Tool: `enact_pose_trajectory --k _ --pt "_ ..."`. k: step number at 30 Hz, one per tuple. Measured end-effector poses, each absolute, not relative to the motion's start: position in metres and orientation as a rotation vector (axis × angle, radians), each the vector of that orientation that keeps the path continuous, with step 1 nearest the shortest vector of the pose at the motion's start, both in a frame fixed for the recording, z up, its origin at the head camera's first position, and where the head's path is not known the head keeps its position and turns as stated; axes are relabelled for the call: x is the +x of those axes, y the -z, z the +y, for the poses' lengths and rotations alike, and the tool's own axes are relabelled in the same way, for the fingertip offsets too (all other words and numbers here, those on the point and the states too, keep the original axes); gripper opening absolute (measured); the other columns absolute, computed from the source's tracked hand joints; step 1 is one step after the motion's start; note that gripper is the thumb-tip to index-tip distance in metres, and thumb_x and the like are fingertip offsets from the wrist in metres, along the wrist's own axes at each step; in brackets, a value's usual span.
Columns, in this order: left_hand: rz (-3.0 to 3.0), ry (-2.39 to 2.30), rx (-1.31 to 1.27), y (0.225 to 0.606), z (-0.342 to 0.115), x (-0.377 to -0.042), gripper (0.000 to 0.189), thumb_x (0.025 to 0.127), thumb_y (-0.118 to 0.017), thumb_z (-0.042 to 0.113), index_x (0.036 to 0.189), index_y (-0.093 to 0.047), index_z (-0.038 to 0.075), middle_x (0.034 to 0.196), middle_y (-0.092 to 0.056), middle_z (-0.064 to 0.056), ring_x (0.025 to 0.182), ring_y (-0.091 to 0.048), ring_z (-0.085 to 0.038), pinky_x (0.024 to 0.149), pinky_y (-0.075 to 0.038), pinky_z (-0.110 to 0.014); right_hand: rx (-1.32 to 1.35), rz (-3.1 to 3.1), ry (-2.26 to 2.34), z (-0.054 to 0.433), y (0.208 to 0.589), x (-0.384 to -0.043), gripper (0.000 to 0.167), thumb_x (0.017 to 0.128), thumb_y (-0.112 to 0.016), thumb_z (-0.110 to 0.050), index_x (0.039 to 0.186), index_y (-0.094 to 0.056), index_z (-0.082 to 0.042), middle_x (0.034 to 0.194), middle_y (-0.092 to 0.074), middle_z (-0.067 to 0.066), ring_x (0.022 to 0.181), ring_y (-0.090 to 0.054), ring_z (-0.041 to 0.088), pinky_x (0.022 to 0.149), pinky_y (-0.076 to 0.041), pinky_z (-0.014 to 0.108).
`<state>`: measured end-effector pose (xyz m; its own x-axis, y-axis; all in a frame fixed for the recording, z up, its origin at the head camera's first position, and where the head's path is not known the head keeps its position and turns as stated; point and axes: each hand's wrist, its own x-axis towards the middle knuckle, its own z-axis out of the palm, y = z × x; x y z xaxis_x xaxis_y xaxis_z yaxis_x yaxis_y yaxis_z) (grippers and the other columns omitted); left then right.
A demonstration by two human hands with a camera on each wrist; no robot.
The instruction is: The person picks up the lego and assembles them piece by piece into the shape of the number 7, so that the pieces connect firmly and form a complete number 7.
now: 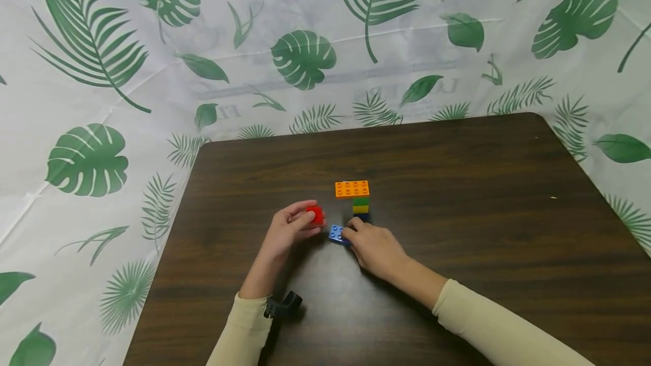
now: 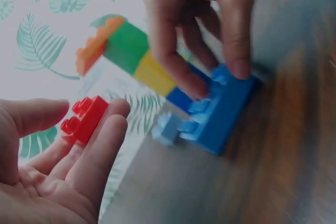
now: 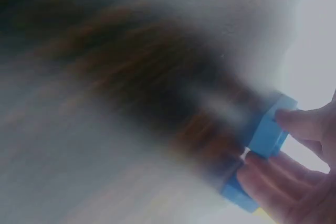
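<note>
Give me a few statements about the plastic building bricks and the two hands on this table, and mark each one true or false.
1. The left hand holds a small red plastic brick. True.
2. The right hand lies idle, away from every brick. False: its fingers pinch a light blue studded plastic brick on the dark wooden table.
3. An orange flat plastic brick tops the stack. True.
4. In the stack, the green brick sits below the yellow brick. False: green is above yellow.

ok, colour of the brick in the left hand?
Red, pinched by the left hand; clearest in the left wrist view.
</note>
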<state>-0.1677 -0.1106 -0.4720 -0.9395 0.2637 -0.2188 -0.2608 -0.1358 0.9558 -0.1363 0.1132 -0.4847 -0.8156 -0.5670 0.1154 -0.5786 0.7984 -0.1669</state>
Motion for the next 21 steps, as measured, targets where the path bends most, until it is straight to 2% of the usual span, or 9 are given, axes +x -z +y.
enact_pose_trajectory --k 7,12,16,21 --pt "1.699 -2.157 -0.045 0.452 -0.095 -0.189 0.043 0.102 -0.056 0.022 0.139 -0.050 0.000 0.125 -0.062 -0.023 0.099 -0.070 -0.029 0.083 -0.056 -0.037 0.928 -2.948 -0.496 0.135 0.471 -0.129 0.023 0.089 -0.072 -0.015 0.111 -0.066 -0.016 0.107 -0.065 0.003 0.083 -0.066 0.017 0.069 -0.058 0.035" --pt "1.684 -2.158 -0.069 0.443 -0.089 -0.198 0.038 0.102 -0.055 0.024 0.135 -0.056 0.005 0.124 -0.063 -0.020 0.099 -0.069 -0.030 0.083 -0.056 -0.035 1.014 -2.928 -0.721 0.147 0.447 -0.126 0.028 0.089 -0.073 -0.014 0.116 -0.065 -0.018 0.112 -0.062 -0.002 0.079 -0.059 0.009 0.070 -0.055 0.028" --pt "1.677 -2.144 -0.059 0.440 -0.087 -0.202 0.040 0.102 -0.055 0.026 0.136 -0.055 0.004 0.125 -0.062 -0.019 0.099 -0.069 -0.029 0.083 -0.056 -0.033 1.080 -2.874 -0.844 0.156 0.418 -0.127 0.035 0.088 -0.074 -0.015 0.121 -0.062 -0.020 0.113 -0.062 -0.006 0.072 -0.053 0.004 0.065 -0.051 0.021" --pt "1.666 -2.144 -0.033 0.436 -0.084 -0.204 0.038 0.103 -0.053 0.025 0.133 -0.057 0.003 0.126 -0.061 -0.020 0.098 -0.070 -0.029 0.085 -0.055 -0.036 1.063 -2.770 -0.878 0.164 0.381 -0.134 0.038 0.089 -0.074 -0.016 0.125 -0.061 -0.020 0.118 -0.062 -0.005 0.075 -0.056 0.006 0.067 -0.053 0.024"
